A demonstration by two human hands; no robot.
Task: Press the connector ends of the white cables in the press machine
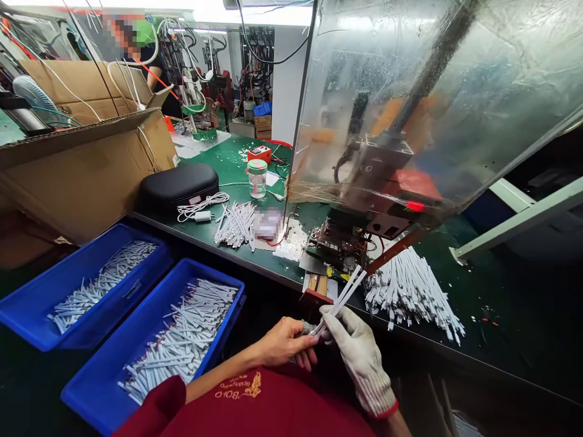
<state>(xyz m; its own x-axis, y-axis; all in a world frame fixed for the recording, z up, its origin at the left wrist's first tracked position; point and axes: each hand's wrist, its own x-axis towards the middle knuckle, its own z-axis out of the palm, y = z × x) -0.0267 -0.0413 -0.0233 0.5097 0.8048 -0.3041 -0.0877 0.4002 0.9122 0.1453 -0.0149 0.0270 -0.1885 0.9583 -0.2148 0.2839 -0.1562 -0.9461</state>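
The bare left hand (285, 343) and the right hand (359, 358), in a white knit glove with a red cuff, are close together. Both fingers curl shut on a few long white cables (341, 297), which point up and away from the person. A small grey part (310, 328) shows by the left thumb. Below the hands is a dark red shirt (268, 406) with gold letters that look like "Bolo", but the small words are too hard to read.

To the left sit two long blue plastic trays (214, 346) (27, 309), full of white cables. To the right, a big heap of white cables (410, 297) lies on a green work bench (237, 155). Just ahead is a grey machine (378, 164) with a red light (414, 206), behind a see-through plastic sheet (364, 79). A yellow-handled screwdriver (334, 274) lies by its base.

Farther along the bench are a glass jar with a green lid (257, 179), a small red box (259, 153), a black padded case (177, 187), and a white plug with a coiled cord (203, 209). Brown cardboard boxes (82, 176) stand at the left. Far back, another person (143, 60) in a green cap stands by more machines.
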